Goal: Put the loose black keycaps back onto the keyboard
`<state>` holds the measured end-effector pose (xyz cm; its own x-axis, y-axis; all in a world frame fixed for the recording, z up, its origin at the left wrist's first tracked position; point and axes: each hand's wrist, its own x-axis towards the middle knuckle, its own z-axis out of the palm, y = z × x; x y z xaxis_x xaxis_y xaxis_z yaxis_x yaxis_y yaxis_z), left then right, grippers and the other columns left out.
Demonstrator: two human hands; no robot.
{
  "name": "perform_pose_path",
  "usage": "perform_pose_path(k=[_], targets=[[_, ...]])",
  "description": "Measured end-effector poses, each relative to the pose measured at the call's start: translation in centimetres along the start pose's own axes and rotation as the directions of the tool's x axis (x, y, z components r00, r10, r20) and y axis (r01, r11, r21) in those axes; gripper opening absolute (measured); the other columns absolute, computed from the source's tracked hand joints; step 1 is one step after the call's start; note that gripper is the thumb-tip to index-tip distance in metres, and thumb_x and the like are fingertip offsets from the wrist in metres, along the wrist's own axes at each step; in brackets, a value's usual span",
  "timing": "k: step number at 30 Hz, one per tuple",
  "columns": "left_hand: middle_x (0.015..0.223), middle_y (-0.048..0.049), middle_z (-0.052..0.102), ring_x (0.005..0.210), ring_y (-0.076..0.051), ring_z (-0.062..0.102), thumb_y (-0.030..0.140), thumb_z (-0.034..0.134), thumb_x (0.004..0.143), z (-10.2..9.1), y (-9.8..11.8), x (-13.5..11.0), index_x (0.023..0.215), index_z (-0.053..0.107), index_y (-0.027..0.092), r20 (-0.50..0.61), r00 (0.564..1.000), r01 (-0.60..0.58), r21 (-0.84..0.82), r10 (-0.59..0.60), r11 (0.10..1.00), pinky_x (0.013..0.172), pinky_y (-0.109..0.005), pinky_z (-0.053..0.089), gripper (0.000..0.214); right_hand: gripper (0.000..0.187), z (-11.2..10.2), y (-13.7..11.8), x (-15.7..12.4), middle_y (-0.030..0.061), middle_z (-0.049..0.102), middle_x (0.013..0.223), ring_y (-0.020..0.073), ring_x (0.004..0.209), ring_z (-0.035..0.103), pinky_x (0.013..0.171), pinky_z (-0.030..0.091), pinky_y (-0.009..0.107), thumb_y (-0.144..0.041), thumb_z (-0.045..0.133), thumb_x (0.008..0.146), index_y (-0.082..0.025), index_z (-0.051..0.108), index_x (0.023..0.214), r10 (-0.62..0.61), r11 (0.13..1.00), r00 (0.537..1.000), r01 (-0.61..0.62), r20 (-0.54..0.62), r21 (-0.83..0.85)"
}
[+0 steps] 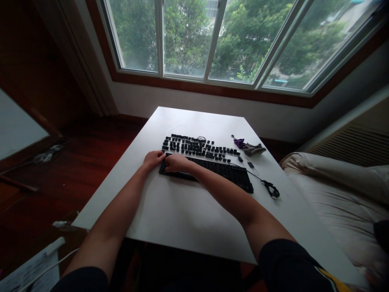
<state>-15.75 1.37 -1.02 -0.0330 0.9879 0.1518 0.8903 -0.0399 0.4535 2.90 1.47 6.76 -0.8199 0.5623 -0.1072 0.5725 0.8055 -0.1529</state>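
A black keyboard (pixel 219 167) lies at a slant on the white table, its left end under my hands. My left hand (pixel 153 159) is closed at the keyboard's upper left corner, fingertips bent against it. Over the left end of the keys, my right hand (pixel 177 163) is curled with its fingers pressed together and pointing down. Whatever may be between the right fingers is hidden. Just beyond the keyboard, many loose black keycaps (pixel 194 147) are spread in rough rows.
The white table (pixel 179 215) stands below a wide window (pixel 209 44). Right of the keycaps lie a purple item (pixel 239 143) and a grey crumpled cloth (pixel 254 149). A coiled black cable (pixel 270 189) rests near the right edge, beside a light padded seat (pixel 328 194).
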Motion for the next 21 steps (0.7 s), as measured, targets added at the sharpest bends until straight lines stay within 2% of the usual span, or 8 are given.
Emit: perform_pose_path(k=[5,8,21], targets=[[0.088,-0.0048,0.076,0.083,-0.022,0.065,0.049,0.052,0.090,0.1,0.1,0.0,0.089,0.075,0.025,0.002,1.000,0.018,0.016,-0.018,1.000,0.068,-0.030,0.039,0.034,0.022,0.3,-0.6,-0.6,0.0109,0.075,0.094,0.0253,0.085,0.069,0.067,0.046,0.029,-0.033,0.067,0.077,-0.018,0.076,0.091,-0.055,0.996,0.998,0.053,-0.029,-0.075],[0.087,-0.0047,0.076,0.083,-0.022,0.065,0.050,0.052,0.090,0.1,0.1,-0.1,0.088,0.075,0.025,0.009,0.999,0.030,0.013,-0.030,0.999,0.067,-0.029,0.039,0.034,0.024,0.8,-1.2,-0.9,0.0129,0.075,0.098,0.0267,0.088,0.069,0.070,0.048,0.030,-0.033,0.067,0.078,-0.017,0.075,0.095,-0.050,0.993,0.997,0.043,-0.065,-0.107],[0.082,-0.0049,0.074,0.078,-0.022,0.066,0.048,0.053,0.089,0.3,-0.7,-0.2,0.086,0.075,0.024,-0.016,1.000,0.000,-0.029,0.000,1.000,0.066,-0.031,0.038,0.033,0.021,2.4,-1.4,-3.5,0.0078,0.071,0.109,0.0237,0.102,0.065,0.075,0.046,0.027,-0.036,0.060,0.090,-0.021,0.069,0.102,0.013,1.000,0.986,-0.012,-0.166,0.009]])
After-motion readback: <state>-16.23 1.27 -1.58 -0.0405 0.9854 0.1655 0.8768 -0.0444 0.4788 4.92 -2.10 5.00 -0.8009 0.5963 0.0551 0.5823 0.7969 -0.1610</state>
